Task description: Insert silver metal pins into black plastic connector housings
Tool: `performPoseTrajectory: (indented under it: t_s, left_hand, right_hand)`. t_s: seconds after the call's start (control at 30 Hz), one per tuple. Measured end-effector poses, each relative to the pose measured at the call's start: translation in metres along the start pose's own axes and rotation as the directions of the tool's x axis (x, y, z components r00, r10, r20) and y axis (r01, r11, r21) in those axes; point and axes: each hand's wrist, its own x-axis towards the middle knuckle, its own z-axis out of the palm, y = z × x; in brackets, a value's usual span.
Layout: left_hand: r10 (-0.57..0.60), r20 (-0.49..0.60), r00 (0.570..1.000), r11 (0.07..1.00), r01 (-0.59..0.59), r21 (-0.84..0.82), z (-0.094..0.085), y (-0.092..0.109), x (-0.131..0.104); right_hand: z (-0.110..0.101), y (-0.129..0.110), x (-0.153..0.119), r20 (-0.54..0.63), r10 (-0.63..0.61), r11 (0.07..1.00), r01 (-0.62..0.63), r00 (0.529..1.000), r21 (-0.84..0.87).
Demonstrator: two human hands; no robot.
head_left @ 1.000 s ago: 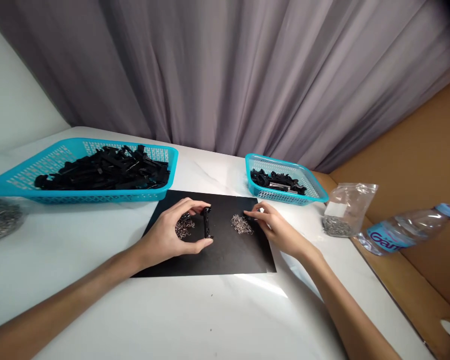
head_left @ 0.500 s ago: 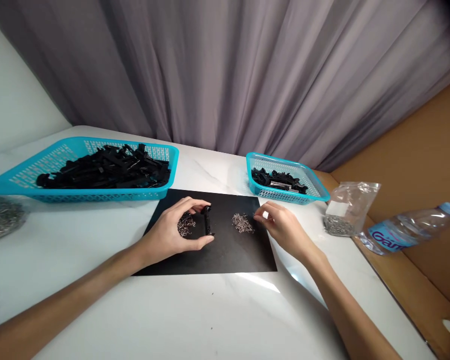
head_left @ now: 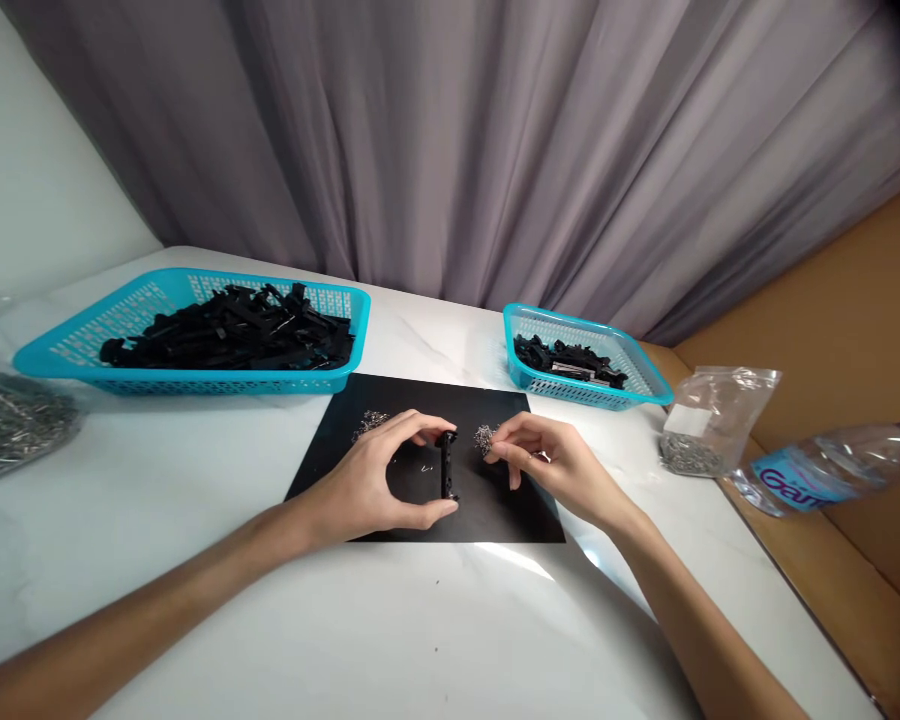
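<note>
Between the thumb and fingers of my left hand (head_left: 390,475) is a narrow black plastic part (head_left: 447,468), gripped at its two ends above the black mat (head_left: 495,520). My right hand (head_left: 551,460) has thumb and forefinger pinched together at the edge of the right pile of small metal pieces (head_left: 484,438). Whatever sits in that pinch is too small to make out. Another pile of small metal pieces (head_left: 371,422) lies behind my left hand, partly covered by it. A couple of loose metal pieces (head_left: 427,468) rest on the mat beside the black part.
A large blue basket (head_left: 217,382) heaped with black parts stands back left; a smaller blue basket (head_left: 592,398) with black parts stands back right. Clear bags of metal pieces lie at left (head_left: 15,420) and right (head_left: 694,450). A water bottle (head_left: 825,465) lies tilted far right.
My left hand has moved right and slightly down with the black part. My right hand has moved left to the right pile, its fingertips now over its edge. The view has shifted slightly.
</note>
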Motion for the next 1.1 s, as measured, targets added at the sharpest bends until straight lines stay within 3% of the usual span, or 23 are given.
performPoseTrajectory:
  t_s: [0.2,0.37,0.57,0.9,1.0,1.1]
  left_hand:
    - [0.044,-0.003,0.999,0.998,-0.045,-0.048,0.004,0.003,-0.001]
    - [0.069,-0.021,0.997,0.996,-0.070,-0.051,0.006,0.005,0.000]
    - [0.089,-0.036,0.995,0.995,-0.091,-0.044,0.007,0.004,-0.001]
    - [0.101,-0.026,0.995,0.994,-0.102,-0.045,0.007,0.004,-0.003]
    - [0.094,-0.020,0.995,0.995,-0.095,-0.042,0.009,0.003,-0.002]
    - [0.100,-0.017,0.995,0.994,-0.100,-0.040,0.010,0.002,-0.002]
  right_hand:
    - [0.008,-0.002,-0.001,-0.050,-0.050,0.998,0.049,0.997,-0.032]
    - [0.016,0.002,0.001,-0.058,-0.076,0.984,0.084,0.995,0.157]
    - [0.025,0.003,0.002,-0.124,-0.100,0.969,0.125,0.987,0.212]
    - [0.021,-0.003,-0.001,-0.119,-0.114,0.993,0.118,0.986,0.026]
    - [0.023,-0.003,-0.002,-0.157,-0.108,0.994,0.111,0.982,0.007]
    - [0.029,-0.006,-0.002,-0.237,-0.185,0.983,0.179,0.954,-0.046]
